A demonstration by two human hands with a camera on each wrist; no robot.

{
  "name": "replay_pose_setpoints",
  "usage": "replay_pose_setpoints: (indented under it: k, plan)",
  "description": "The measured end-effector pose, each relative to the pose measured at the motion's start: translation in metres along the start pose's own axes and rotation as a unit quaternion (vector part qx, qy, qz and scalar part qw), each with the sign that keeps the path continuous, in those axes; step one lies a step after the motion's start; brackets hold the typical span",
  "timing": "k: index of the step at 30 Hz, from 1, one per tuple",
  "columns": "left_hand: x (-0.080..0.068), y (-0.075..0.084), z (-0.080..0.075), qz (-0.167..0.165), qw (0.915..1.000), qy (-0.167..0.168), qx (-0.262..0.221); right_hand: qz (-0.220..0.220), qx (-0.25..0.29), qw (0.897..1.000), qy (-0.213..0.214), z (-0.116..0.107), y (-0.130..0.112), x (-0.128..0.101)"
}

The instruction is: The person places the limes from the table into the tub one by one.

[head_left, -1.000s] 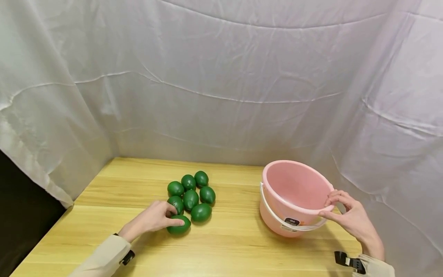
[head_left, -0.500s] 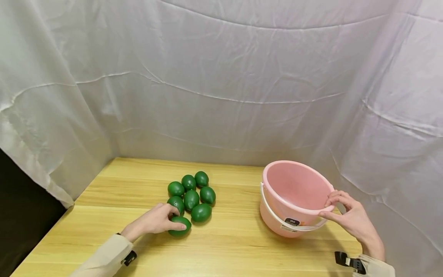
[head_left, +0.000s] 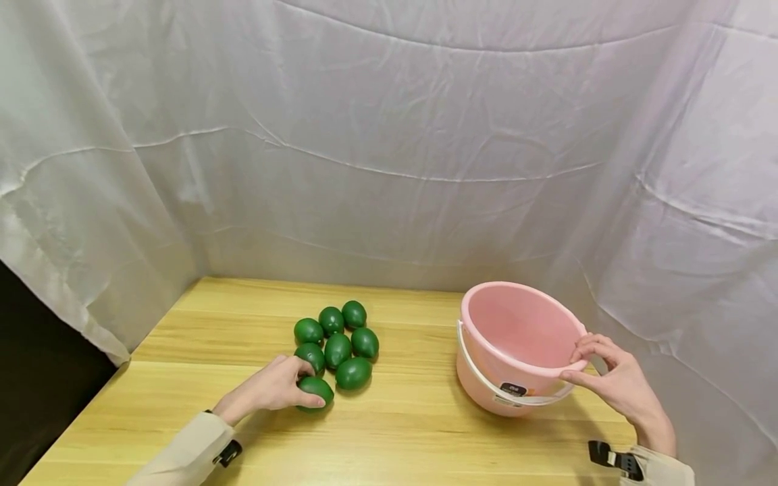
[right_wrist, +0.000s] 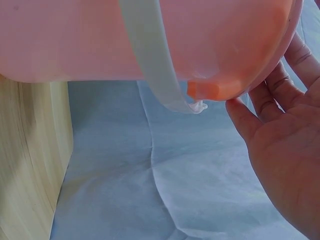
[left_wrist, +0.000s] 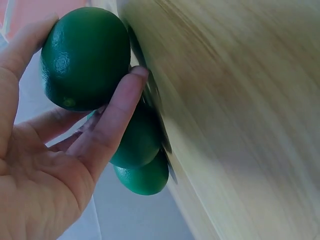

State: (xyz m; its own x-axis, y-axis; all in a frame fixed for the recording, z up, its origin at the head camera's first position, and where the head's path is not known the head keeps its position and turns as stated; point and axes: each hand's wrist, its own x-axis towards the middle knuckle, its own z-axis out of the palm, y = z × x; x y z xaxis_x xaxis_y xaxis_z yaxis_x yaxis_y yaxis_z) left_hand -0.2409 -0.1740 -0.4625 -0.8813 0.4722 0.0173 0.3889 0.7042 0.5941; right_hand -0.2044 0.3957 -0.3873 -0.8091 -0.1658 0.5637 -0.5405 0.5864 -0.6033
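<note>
Since a second ago, the left hand (head_left: pixel 270 389) has closed further around the nearest smooth dark-green lime-shaped fruit (head_left: pixel 316 389), drawing it slightly toward the person; the right hand has not shifted. The left hand's fingers (left_wrist: pixel 112 117) curl around this fruit, thumb on one side and fingertips on the other, at the near edge of the cluster on the pale wooden surface (head_left: pixel 401 432). Six more green lime-shaped fruits (head_left: pixel 338 341) lie bunched just behind it, some touching each other, and the nearest of them sit right beside the held one. Well apart to the right stands a round pink plastic bucket (head_left: pixel 516 347) with a white handle (head_left: pixel 486 381) lying down around its side. The right hand (head_left: pixel 616 385) pinches the bucket's near right rim, fingers inside and thumb outside. A wrinkled white cloth backdrop (head_left: pixel 389 148) hangs behind and on both sides. Beige sleeves (head_left: pixel 182 455) cover both forearms.
</note>
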Motion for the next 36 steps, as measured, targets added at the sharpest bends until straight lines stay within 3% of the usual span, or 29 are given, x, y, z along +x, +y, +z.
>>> replay_pose_setpoints:
  k: [8, 19, 36]
  plan:
    - [-0.0001, 0.0006, -0.0016, 0.009, 0.9999, -0.005, 0.001, 0.003, 0.001, 1.000, 0.002, 0.0003, -0.0012, -0.0002]
    - [0.0003, 0.0022, -0.0028, 0.014, 0.9991, 0.033, 0.022, -0.005, 0.000, 1.000, 0.001, 0.0005, -0.0012, 0.0007]
    - [0.0065, -0.0015, -0.0060, -0.017, 0.9942, 0.100, -0.037, -0.004, 0.001, 1.000, 0.002, 0.0016, -0.0001, 0.0007]
